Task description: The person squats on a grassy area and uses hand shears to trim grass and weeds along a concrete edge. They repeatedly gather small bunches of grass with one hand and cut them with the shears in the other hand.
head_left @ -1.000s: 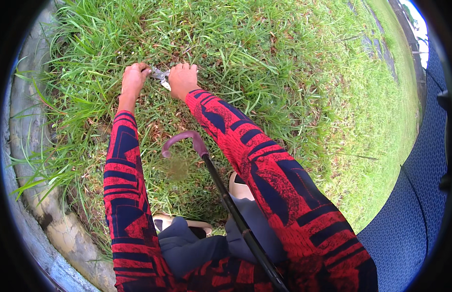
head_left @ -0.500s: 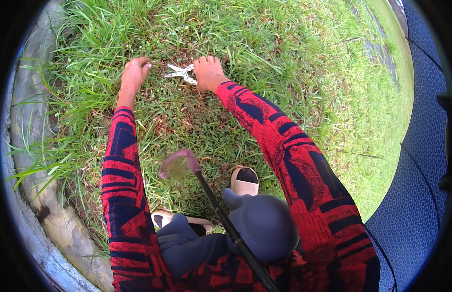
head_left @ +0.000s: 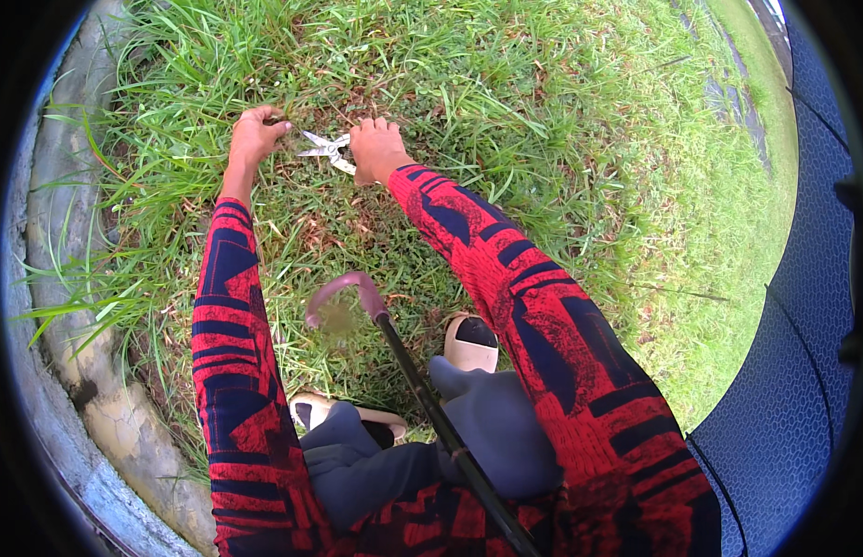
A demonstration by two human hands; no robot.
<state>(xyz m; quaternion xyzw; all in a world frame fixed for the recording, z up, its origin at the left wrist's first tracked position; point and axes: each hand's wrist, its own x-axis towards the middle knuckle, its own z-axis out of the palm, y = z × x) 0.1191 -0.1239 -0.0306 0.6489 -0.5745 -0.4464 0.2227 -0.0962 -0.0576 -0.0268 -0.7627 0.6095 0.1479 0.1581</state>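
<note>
My right hand point(head_left: 376, 148) is closed around the handles of small silver shears point(head_left: 327, 148). Their two blades stand apart and point left, toward my left hand point(head_left: 255, 139). That hand is closed, its thumb and fingers curled together at thin grass blades point(head_left: 292, 110); exactly how many it grips is too fine to see. Between the hands and my feet lies short, partly brown grass point(head_left: 348, 218).
A hooked pink umbrella handle point(head_left: 359, 286) on a dark shaft crosses in front of my body. The blue umbrella canopy point(head_left: 803, 241) fills the right side. A weathered concrete edge point(head_left: 74, 251) curves along the left. My pale shoes point(head_left: 471, 356) stand on the grass.
My right hand and the shears have moved left, closer to my left hand. The left hand has barely shifted. The shears' blades are still apart.
</note>
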